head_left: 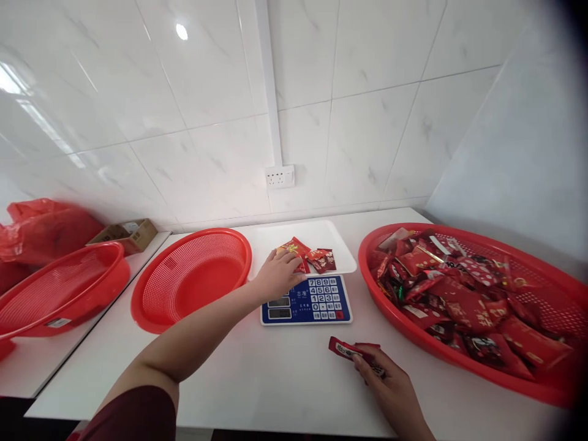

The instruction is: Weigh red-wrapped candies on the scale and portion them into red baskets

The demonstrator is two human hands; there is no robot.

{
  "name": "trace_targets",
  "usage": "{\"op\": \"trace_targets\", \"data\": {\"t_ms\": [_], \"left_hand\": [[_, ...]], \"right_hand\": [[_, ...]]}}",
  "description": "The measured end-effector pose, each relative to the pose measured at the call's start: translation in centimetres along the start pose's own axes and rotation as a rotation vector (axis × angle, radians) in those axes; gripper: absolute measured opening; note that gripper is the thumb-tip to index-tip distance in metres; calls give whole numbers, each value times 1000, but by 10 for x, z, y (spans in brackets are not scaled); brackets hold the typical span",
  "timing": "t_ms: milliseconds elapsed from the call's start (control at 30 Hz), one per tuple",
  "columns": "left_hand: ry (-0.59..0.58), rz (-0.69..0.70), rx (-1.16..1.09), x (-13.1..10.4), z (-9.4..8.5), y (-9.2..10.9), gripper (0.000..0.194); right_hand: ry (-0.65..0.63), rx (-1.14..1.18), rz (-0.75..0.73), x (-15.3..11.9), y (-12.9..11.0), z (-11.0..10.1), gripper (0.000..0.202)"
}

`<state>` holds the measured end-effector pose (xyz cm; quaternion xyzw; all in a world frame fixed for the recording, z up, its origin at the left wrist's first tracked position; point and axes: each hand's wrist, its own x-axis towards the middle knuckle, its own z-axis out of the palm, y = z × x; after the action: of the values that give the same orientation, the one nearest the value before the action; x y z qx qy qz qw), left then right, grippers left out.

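My left hand point(278, 272) reaches over the white pan point(337, 245) of a digital scale. Its fingers lie across a red snack packet point(299, 247), with the thumb held apart. Just right of that packet, smaller red and dark-red packets point(324, 260) rest on the pan. The blue keypad panel point(303, 300) of the scale faces me, its displays partly behind my left wrist. Near the table's front, my right hand point(388, 386) is closed on small red snack packets point(344, 349), held above the white surface. How many it holds is hidden by the fingers.
A large red basket point(374, 294) heaped with red packets stands at right. Left of the scale sits another red basket point(193, 288) with nothing in it. Further left are a red basket point(68, 306), a red plastic bag point(50, 229) and a cardboard box point(133, 236). A socket point(280, 176) is on the tiled wall.
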<state>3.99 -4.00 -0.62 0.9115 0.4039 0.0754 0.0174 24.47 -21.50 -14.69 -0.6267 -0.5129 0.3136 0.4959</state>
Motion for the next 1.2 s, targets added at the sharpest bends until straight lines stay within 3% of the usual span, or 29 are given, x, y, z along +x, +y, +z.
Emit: {"op": "trace_targets", "data": {"t_ms": [100,267,433,733,833,1000,1200], "left_hand": [[34,34,-19,1,2,8,59],[-59,108,-83,41,10,26,75],[-146,170,-35,73,18,30,62],[-49,165,-56,76,16,3,40],[13,146,-105,79,17,0,31],[221,30,-216,84,10,-8,14],[450,-184,-283,83,-39,-37,13]], "right_hand": [[-18,0,-9,1,-1,1,33],[-9,21,16,1,-8,1,35],[51,79,76,-3,-17,2,35],[66,86,82,-3,-17,3,36],[62,85,77,-3,-17,2,37],[56,65,86,-2,-16,0,38],[37,57,71,-2,-18,0,38]]}}
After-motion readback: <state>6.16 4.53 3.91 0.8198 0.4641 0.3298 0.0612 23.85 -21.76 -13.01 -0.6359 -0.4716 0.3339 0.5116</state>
